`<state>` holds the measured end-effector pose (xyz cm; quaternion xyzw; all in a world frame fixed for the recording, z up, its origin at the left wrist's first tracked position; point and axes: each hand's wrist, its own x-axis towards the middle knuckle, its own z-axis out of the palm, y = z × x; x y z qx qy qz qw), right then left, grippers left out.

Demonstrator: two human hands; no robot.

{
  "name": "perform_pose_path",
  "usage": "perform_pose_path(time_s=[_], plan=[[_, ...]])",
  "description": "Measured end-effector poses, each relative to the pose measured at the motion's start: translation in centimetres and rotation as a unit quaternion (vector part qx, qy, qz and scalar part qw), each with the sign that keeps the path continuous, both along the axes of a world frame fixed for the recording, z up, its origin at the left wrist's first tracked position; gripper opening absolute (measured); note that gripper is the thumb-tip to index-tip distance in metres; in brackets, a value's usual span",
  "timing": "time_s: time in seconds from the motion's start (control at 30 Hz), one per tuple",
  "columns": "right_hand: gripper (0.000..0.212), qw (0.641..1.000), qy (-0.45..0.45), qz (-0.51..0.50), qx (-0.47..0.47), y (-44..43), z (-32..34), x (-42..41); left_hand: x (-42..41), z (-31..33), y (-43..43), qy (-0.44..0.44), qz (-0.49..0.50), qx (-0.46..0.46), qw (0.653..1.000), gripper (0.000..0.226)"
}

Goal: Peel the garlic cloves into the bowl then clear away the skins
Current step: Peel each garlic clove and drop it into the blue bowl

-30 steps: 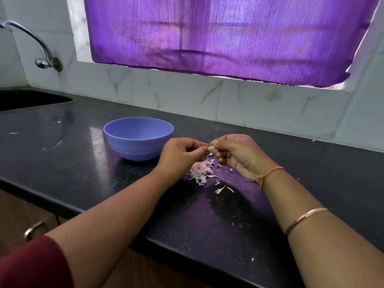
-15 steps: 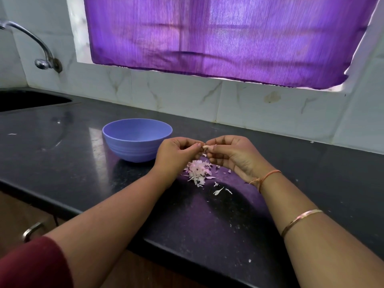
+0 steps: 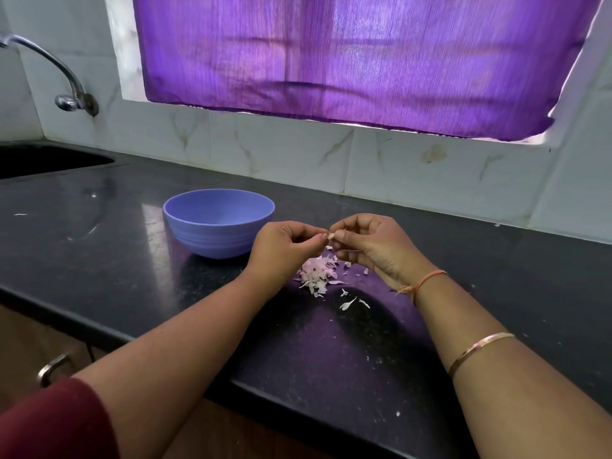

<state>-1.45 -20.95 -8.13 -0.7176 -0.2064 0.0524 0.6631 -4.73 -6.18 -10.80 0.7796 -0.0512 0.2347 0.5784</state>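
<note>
A small pale garlic clove [image 3: 331,235] is pinched between the fingertips of my left hand [image 3: 284,248] and my right hand [image 3: 374,246], held just above the black counter [image 3: 99,253]. Under the hands lies a heap of pinkish-white garlic skins [image 3: 318,275], with a few loose flakes [image 3: 347,303] nearer to me. The blue-violet bowl [image 3: 185,213] stands just left of my left hand. Its inside is not visible from here.
A sink [image 3: 49,159] is set into the counter at the far left, with a chrome tap [image 3: 66,91] on the tiled wall above it. A purple curtain [image 3: 347,54] covers the window. The counter's front edge runs below my forearms, with a drawer handle [image 3: 53,369] underneath.
Both hands have stayed together on the clove and shifted only slightly; the fingers have worked at it. The skin heap and the bowl have not moved.
</note>
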Motion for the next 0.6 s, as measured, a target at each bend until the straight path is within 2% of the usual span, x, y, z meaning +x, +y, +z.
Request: perform_pose_path(time_s=[0.3, 0.6], plan=[[0.003, 0.993, 0.088, 0.01, 0.079, -0.17, -0.12, 0.41, -0.5, 0.18, -0.38, -0.022, -0.03, -0.002, 0.999, 0.014], [0.003, 0.992, 0.096, 0.024, 0.082, -0.14, -0.23, 0.39, -0.35, 0.03, -0.17, -0.019, -0.011, 0.025, 0.999, 0.009]])
